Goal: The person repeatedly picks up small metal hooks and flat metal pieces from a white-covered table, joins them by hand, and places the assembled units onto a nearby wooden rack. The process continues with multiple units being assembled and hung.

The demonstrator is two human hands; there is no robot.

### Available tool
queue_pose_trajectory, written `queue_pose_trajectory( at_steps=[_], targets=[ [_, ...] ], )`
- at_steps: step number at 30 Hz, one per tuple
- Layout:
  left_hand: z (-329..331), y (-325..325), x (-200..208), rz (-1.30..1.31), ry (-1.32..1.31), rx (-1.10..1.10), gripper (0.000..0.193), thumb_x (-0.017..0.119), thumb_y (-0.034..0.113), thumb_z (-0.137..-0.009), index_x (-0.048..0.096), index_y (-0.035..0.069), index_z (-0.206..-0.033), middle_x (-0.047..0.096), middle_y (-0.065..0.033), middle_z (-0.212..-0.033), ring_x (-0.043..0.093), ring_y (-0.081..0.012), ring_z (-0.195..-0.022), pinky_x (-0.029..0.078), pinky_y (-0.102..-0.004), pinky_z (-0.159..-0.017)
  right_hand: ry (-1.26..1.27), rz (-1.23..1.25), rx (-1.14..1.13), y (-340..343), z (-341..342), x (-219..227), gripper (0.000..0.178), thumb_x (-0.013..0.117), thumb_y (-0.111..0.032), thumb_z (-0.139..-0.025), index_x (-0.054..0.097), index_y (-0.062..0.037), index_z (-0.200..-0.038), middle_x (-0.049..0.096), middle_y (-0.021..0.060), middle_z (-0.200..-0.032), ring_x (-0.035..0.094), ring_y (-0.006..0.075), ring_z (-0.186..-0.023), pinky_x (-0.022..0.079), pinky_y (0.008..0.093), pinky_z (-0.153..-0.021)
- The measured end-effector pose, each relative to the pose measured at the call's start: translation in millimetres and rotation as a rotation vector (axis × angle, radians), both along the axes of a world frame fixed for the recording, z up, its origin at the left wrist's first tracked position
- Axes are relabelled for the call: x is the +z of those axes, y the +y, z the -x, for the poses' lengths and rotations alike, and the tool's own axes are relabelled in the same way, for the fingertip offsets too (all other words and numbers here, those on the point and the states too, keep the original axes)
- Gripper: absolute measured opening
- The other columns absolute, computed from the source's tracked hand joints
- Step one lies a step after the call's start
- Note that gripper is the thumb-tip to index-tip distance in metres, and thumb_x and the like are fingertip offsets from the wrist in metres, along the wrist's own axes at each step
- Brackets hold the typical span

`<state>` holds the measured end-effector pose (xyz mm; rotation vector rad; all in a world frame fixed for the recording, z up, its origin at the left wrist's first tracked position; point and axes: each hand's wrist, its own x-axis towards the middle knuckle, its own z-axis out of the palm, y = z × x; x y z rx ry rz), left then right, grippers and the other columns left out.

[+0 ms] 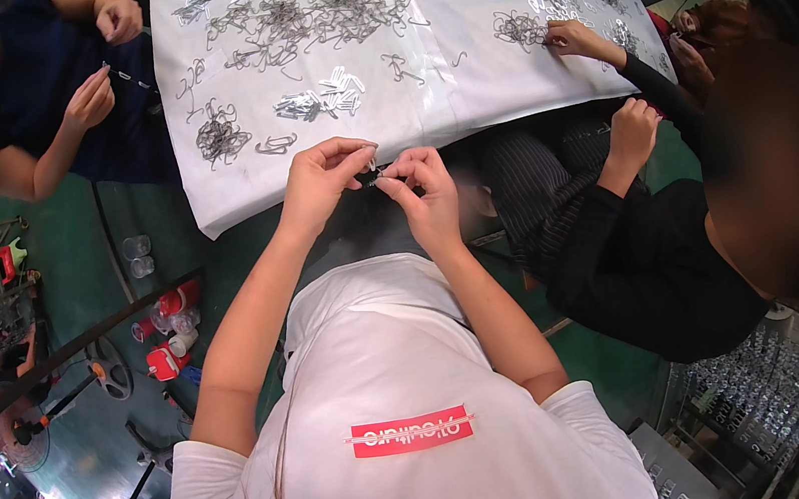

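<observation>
Just off the near edge of the white-covered table point(281, 189), my two hands meet at the fingertips. My left hand point(328, 180) is closed in a pinch on a small shiny metal piece point(372, 165). My right hand point(426, 194) also pinches right beside it; what lies between its fingertips is too small to make out. On the table ahead lie a small pile of flat shiny metal links point(324, 96), a heap of grey wire hooks point(221, 135) to its left, and a few loose hooks point(276, 146).
A larger spread of wire hooks point(348, 9) covers the table farther off. At the right, a co-worker's hand point(579, 39) touches another hook pile point(519, 28). A co-worker at the left holds a short linked strip point(127, 77). Red and clear containers point(169, 355) stand on the green floor.
</observation>
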<state>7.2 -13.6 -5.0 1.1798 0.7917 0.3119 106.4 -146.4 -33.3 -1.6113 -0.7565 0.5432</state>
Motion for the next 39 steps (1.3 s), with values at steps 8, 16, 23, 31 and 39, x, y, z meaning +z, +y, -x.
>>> queue_pose_trajectory(
  at_steps=[8,16,23,31,39],
  targets=[
    [5,-24,7,-0.325,0.019,0.064,0.012,0.07,0.011,-0.085,0.073,0.002,-0.093,0.069,-0.0034,-0.087,0.062,-0.0082,-0.074,0.048,-0.0222,-0.064,-0.094,0.025,-0.03,0,1,-2,0.012,0.077,-0.009,-0.075,0.07,-0.0063,-0.084,0.055,0.0028,-0.09,0.055,0.0136,-0.077,0.043,0.0263,-0.061],
    [5,-35,-5,-0.426,-0.007,0.119,0.012,0.072,0.008,-0.082,0.075,0.005,-0.093,0.069,-0.0043,-0.089,0.058,-0.0079,-0.066,0.046,-0.0227,-0.059,-0.017,0.102,0.051,0,-50,-19,0.012,0.071,-0.013,-0.082,0.069,-0.0041,-0.09,0.064,0.0087,-0.082,0.061,0.02,-0.073,0.047,0.0298,-0.064],
    [6,-41,-6,-0.377,0.083,0.064,0.015,0.067,0.002,-0.087,0.073,0.002,-0.1,0.07,-0.0028,-0.09,0.062,-0.0047,-0.072,0.051,-0.0188,-0.059,-0.565,0.661,0.004,95,-156,-58,0.016,0.067,-0.017,-0.083,0.071,-0.0053,-0.092,0.067,0.0133,-0.098,0.065,0.0306,-0.084,0.05,0.041,-0.075],
    [9,-49,-6,-0.435,0.004,0.147,0.017,0.066,0.001,-0.086,0.073,0.004,-0.101,0.071,-0.0049,-0.088,0.06,-0.0066,-0.068,0.047,-0.0203,-0.058,-0.574,0.704,0.242,112,-154,-59,0.016,0.067,-0.015,-0.082,0.067,-0.0018,-0.09,0.068,0.0147,-0.089,0.066,0.0302,-0.083,0.052,0.0407,-0.074],
    [16,-47,-2,-0.489,0.01,0.155,0.018,0.065,-0.001,-0.085,0.073,0.004,-0.101,0.07,-0.0051,-0.087,0.06,-0.0085,-0.066,0.047,-0.0215,-0.057,0.524,0.22,0.193,23,-52,27,0.009,0.066,-0.006,-0.089,0.064,0.001,-0.094,0.063,0.003,-0.079,0.059,0.0071,-0.065,0.043,0.0196,-0.053]
  ],
)
